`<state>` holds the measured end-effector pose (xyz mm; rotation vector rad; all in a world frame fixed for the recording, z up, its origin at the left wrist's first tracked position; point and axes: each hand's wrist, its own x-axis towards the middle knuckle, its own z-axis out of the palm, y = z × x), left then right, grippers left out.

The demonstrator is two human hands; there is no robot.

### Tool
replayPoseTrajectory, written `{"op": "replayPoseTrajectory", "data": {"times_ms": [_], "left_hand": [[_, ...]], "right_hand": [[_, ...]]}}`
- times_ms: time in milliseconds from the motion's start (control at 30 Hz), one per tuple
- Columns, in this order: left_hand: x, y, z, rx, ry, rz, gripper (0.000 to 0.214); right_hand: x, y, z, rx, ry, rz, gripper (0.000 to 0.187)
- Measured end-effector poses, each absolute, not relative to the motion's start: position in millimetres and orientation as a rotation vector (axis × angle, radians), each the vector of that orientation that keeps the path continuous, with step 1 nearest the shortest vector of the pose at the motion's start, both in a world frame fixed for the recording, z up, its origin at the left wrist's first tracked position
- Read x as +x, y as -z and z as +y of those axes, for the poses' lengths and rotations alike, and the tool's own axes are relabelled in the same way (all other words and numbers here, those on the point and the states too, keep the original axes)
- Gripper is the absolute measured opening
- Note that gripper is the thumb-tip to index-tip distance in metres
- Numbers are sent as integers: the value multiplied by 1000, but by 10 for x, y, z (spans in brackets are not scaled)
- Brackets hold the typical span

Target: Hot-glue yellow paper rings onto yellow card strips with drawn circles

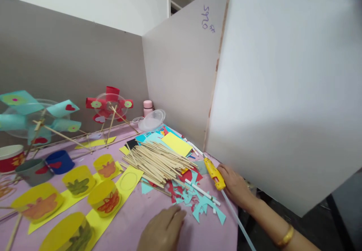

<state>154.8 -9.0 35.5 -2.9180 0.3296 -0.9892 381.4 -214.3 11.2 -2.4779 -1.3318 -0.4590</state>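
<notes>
At the table's right edge, my right hand point(234, 185) is closed at the side of a yellow hot glue gun point(214, 173). The gun's handle is hidden by the hand, and its nozzle points away from me. A long translucent glue stick point(237, 220) trails from its back end. My left hand point(162, 228) is low over the pink tabletop point(209, 236), fingers loosely bent, with nothing visible in it. Just beyond it lie light-blue and red paper scraps point(188, 196) and a white marker-like stick point(202, 192). A pile of thin wooden sticks point(160, 160) is farther back.
Yellow paper rings point(104, 198) with leaf and butterfly shapes stand on yellow strips point(124, 188) at left. Blue point(26, 117) and red paper wheels point(111, 105) on stick frames stand behind. Plastic lids point(152, 120) and a pink bottle point(148, 108) sit by the corner; grey panels point(178, 70) enclose the table.
</notes>
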Motion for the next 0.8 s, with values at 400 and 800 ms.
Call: {"op": "replayPoseTrajectory", "data": {"times_ms": [400,800], "left_hand": [[2631,-232,-609,-2955,362,126,31],[2266,-124,-259,-3038,877,501,34]], "right_hand": [[3821,-106,-2230,-2442,470,-1396,38],[3754,-59,-2026,-2531,236,-1368,33]]}}
